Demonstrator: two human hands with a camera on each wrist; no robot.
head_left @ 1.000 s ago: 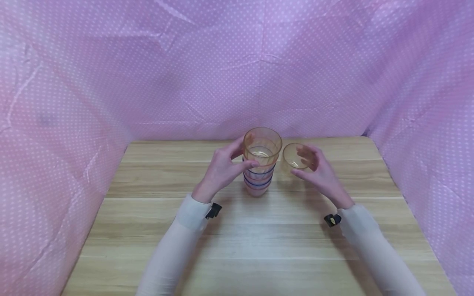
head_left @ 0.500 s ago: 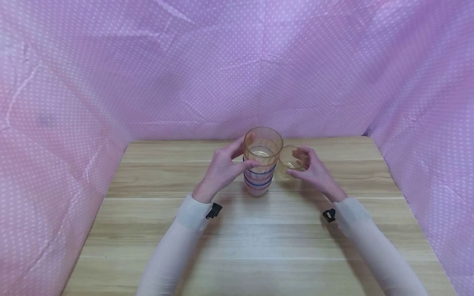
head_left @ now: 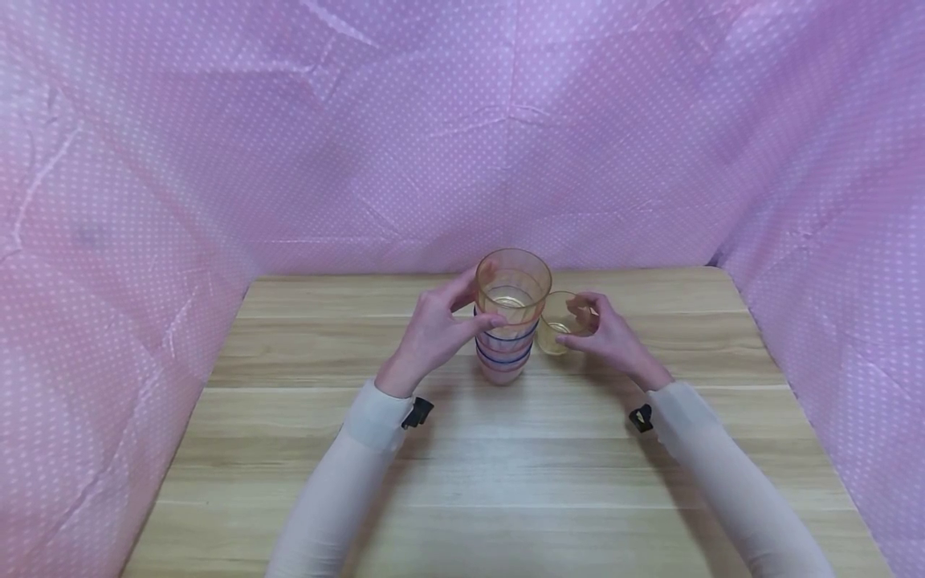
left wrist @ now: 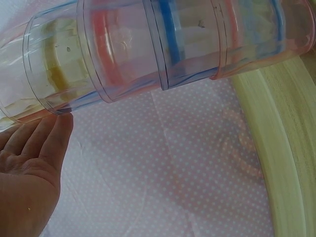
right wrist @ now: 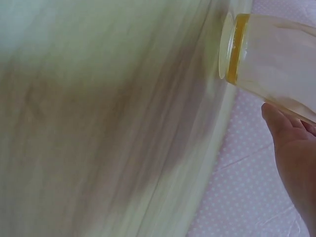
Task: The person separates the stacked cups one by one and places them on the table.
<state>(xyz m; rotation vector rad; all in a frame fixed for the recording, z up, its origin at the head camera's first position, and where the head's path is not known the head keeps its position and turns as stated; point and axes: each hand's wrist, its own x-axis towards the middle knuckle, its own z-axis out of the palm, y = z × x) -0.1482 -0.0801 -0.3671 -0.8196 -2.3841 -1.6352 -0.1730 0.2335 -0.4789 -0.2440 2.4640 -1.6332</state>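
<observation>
A tall stack of nested clear cups [head_left: 503, 353] stands upright on the table, tinted pink, blue and yellow, with a yellow one on top. My left hand [head_left: 437, 331] grips its upper part, thumb on the near side and fingers on the far side. In the left wrist view, the fingertips touch the stack [left wrist: 128, 54] near its upper end. My right hand [head_left: 610, 339] holds a single yellow clear cup [head_left: 552, 342] by its upper right side, mouth up, just right of the stack. The base of this yellow cup [right wrist: 238, 49] is at or very near the tabletop; exact contact is hard to tell.
The pale wooden table [head_left: 499, 482] spreads out before me, its back edge just behind the cups. Pink polka-dot cloth [head_left: 433, 144] hangs behind and on both sides. A small black device sits at each wrist.
My right hand has moved left and slightly toward me with the yellow cup, bringing it beside the stack and lower. My left hand and the stack have stayed in place.
</observation>
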